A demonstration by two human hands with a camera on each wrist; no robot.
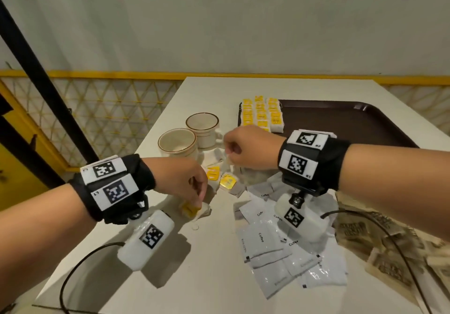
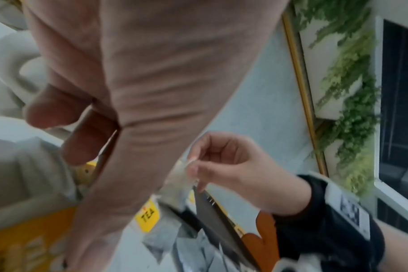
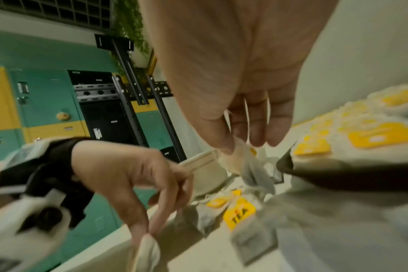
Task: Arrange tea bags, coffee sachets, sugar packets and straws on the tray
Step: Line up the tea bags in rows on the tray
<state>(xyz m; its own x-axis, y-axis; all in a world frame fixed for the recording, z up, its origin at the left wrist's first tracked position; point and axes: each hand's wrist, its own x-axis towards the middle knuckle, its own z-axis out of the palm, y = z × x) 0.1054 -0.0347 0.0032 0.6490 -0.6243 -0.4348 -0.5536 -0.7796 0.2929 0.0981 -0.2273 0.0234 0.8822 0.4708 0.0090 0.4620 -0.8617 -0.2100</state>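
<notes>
A dark brown tray (image 1: pixel 353 119) lies at the back right of the white table, with rows of yellow-tagged tea bags (image 1: pixel 263 116) at its left end. Loose tea bags (image 1: pixel 227 182) are heaped in front of two cups. My left hand (image 1: pixel 199 201) pinches one tea bag (image 1: pixel 191 210) low over the table, also seen as the tea bag (image 3: pixel 147 252) under the left hand (image 3: pixel 143 233). My right hand (image 1: pixel 227 154) pinches another tea bag (image 3: pixel 239 158) above the heap, near the tray's left corner. White coffee sachets (image 1: pixel 265 243) and brown sugar packets (image 1: pixel 360 236) lie nearer me.
Two cream cups (image 1: pixel 177 143) (image 1: pixel 203 126) stand just left of the tray, close behind both hands. The table's left edge (image 1: pixel 136 148) drops off beside the cups. A yellow railing with netting (image 1: pixel 109 109) runs behind. Camera cables trail over the sachets and sugar packets.
</notes>
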